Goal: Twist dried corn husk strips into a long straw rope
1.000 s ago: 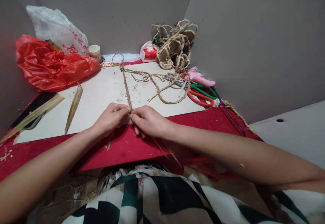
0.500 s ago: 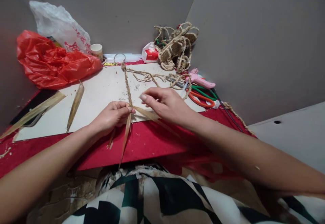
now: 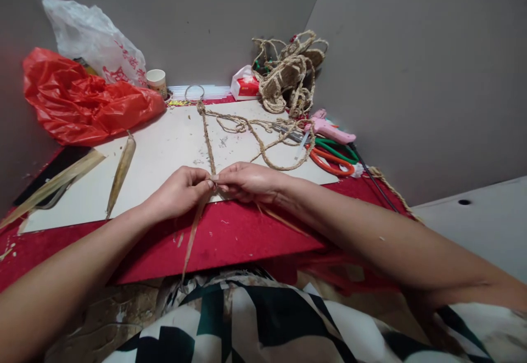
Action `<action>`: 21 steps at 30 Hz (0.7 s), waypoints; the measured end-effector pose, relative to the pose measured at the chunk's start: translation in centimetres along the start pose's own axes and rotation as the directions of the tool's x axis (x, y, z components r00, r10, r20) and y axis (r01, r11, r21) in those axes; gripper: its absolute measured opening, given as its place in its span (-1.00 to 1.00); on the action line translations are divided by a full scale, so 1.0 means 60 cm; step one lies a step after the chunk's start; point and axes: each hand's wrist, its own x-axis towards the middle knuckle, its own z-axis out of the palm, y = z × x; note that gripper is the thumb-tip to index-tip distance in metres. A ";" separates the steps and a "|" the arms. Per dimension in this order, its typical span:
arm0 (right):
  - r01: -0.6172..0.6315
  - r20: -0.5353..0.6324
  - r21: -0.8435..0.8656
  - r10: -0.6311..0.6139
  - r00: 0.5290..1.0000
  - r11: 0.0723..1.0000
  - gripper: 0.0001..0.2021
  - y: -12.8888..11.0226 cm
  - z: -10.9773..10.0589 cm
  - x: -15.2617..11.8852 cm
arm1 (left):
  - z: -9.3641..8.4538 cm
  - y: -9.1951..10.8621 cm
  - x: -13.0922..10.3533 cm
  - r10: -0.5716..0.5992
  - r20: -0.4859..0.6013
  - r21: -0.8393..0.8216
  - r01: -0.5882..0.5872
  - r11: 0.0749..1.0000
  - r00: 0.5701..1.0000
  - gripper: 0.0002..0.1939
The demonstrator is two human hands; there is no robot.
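A braided straw cord (image 3: 208, 143) runs down the white board from a metal ring (image 3: 194, 93) at the board's far edge. At the cord's near end my left hand (image 3: 187, 187) pinches the braid between thumb and fingers. My right hand (image 3: 245, 180) meets it there from the right, fingers closed at the same spot. One flat straw strand (image 3: 192, 236) hangs below my left hand over the red cloth. Another thin strand (image 3: 282, 219) trails out under my right hand and wrist. The exact grip at the braid's end is partly hidden by the fingers.
On the left lie a red plastic bag (image 3: 88, 102), a dark phone (image 3: 41, 179) under husk strips, and a husk bundle (image 3: 121, 176). Behind stand a paper cup (image 3: 157, 82) and tissue pack (image 3: 246, 84). Coiled ropes (image 3: 288, 74), a pink glue gun (image 3: 329, 128) and scissors (image 3: 331, 161) are right.
My right hand has come down and left from above the loose strand to the braid's end, and its fingers have closed. The left hand still pinches there.
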 end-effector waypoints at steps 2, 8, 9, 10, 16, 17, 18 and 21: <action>0.017 -0.094 0.045 -0.013 0.996 0.999 -0.70 0.003 0.012 0.000 | -0.004 0.004 -0.004 0.026 -0.023 0.144 -0.022 0.989 0.999 -0.75; 0.074 -0.300 0.039 -0.059 0.952 0.996 -0.77 0.013 0.033 -0.005 | -0.002 0.027 -0.026 0.076 -0.068 0.474 -0.035 0.880 0.995 -0.70; 0.085 -0.299 0.061 -0.063 0.952 0.994 -0.76 0.014 0.036 -0.006 | 0.003 0.028 -0.030 0.097 -0.061 0.523 -0.051 0.851 0.993 -0.71; 0.095 -0.290 0.096 -0.063 0.955 0.991 -0.73 0.016 0.038 -0.006 | 0.009 0.027 -0.034 0.115 -0.052 0.573 -0.065 0.817 0.992 -0.71; 0.114 -0.264 0.270 -0.040 0.964 0.956 -0.66 0.022 0.053 -0.006 | 0.047 0.016 -0.051 0.116 -0.017 0.831 -0.050 0.554 0.993 -0.67; 0.110 -0.265 0.280 -0.033 0.964 0.954 -0.69 0.023 0.053 -0.007 | 0.049 0.018 -0.054 0.112 0.002 0.838 -0.063 0.542 0.994 -0.67; 0.101 -0.259 0.290 -0.023 0.965 0.952 -0.72 0.025 0.052 -0.007 | 0.049 0.021 -0.056 0.111 0.031 0.829 -0.087 0.553 0.993 -0.68; 0.088 -0.209 0.329 -0.018 0.978 0.940 -0.83 0.028 0.043 -0.010 | 0.032 0.029 -0.057 0.125 0.098 0.696 -0.158 0.701 0.987 -0.66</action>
